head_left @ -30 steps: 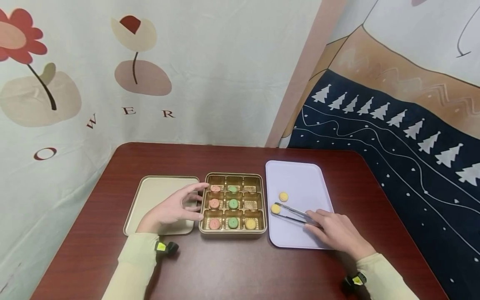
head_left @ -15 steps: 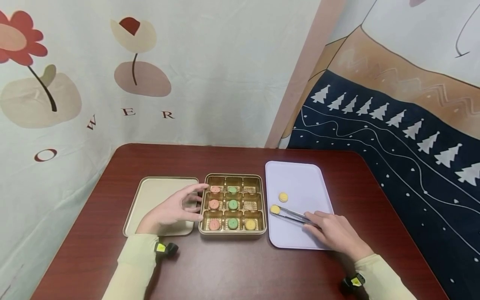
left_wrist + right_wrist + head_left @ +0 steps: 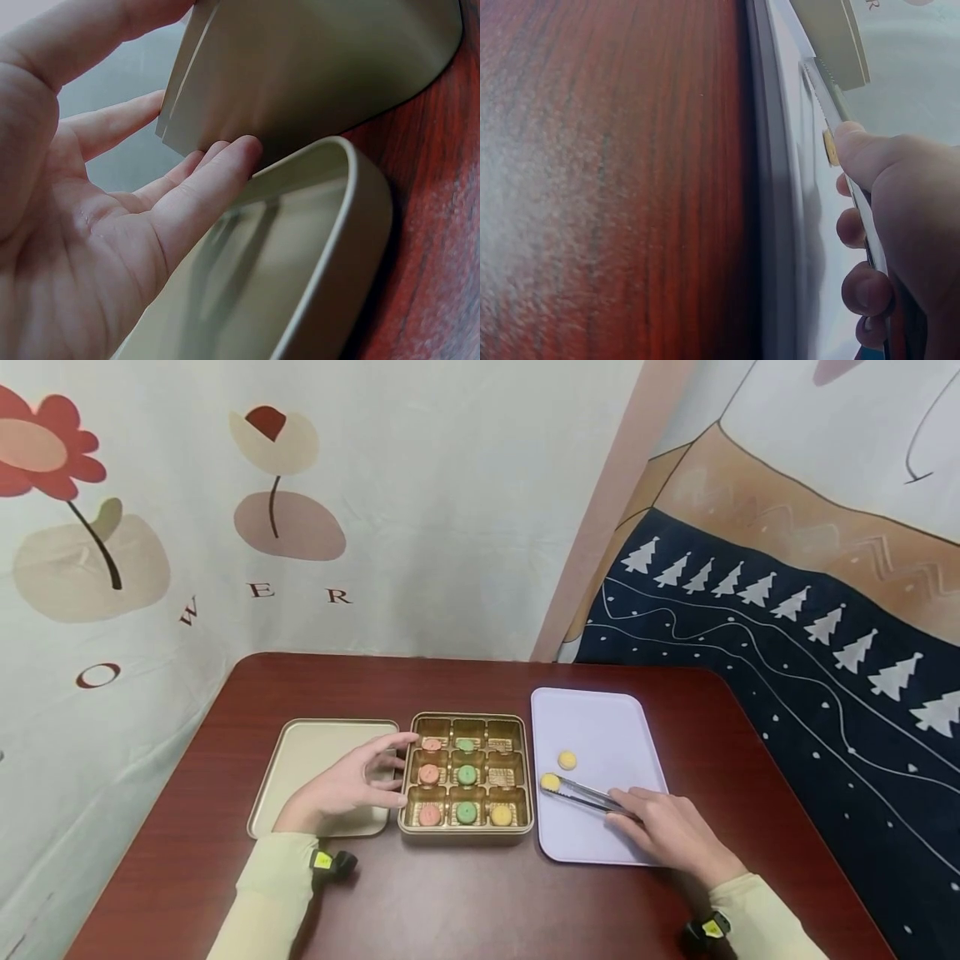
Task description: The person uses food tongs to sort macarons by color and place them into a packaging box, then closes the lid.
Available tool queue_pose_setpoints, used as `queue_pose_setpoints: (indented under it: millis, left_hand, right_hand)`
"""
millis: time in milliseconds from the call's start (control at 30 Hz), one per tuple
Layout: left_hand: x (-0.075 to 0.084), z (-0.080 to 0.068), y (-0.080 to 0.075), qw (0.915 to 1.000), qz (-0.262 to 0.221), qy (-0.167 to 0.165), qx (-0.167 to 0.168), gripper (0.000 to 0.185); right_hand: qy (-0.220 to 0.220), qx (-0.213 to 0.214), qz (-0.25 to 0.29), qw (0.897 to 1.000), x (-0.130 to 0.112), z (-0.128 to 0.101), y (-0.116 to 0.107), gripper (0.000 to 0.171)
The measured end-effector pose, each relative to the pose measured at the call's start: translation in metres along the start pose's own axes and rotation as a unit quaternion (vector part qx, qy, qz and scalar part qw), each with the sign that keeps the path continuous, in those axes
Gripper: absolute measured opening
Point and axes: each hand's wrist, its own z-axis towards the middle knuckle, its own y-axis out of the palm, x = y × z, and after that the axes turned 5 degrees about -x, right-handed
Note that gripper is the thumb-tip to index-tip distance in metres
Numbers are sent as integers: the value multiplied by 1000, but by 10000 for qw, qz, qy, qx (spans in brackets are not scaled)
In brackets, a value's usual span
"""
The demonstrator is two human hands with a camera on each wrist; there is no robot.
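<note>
The right hand (image 3: pixel 671 831) lies on the near part of a pale lilac tray (image 3: pixel 600 718) and grips a pair of metal tongs (image 3: pixel 588 795), fingers curled round the handles. The tips of the tongs reach toward the tray's left edge and close on a small yellow cookie (image 3: pixel 551 782); whether it is lifted or resting on the tray I cannot tell. A second yellow cookie (image 3: pixel 567 761) lies on the tray just beyond it, apart from the tongs. To the left of the tray, close by, stands a gold tin (image 3: pixel 467 831) divided into nine compartments: three pink cookies (image 3: pixel 429 774) fill its left column, three green cookies (image 3: pixel 467 774) the middle one, and a single yellow piece sits in the near right compartment. The left hand (image 3: pixel 341 785) is relaxed and holds nothing; its straight fingers reach to the tin's left wall and touch it, while the palm hovers over the beige lid (image 3: pixel 315 752) lying upturned just beside the tin. Everything stands on a dark red wooden table (image 3: pixel 465 902).
</note>
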Motion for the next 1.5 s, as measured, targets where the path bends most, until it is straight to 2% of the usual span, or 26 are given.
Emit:
queue_pose_setpoints:
  millis: [200,500,767,933,1300,1500]
  left_hand:
    - [-1,-1,0,10000,21,-28,0,100]
    - [2,1,0,10000,-27,-34,-5,101]
    - [1,0,-2,10000,-17,-70,28,102]
    - [1,0,-1,10000,-26,-62,8,102]
    - [4,0,-1,10000,-30,-69,8,100]
    - [4,0,0,9999,-12,-100,19,99]
  right_hand:
    - [-92,266,-32,9996,6,3,-8,41]
    - [7,622,135,9980,10,17,-36,45]
    - [-75,686,212,9974,5,23,-45,42]
    - [-297,739,199,9966,-3,28,-44,40]
    - [-1119,859,145,9899,-23,45,-39,37]
    - [-1246,790,121,9890,-31,51,-37,36]
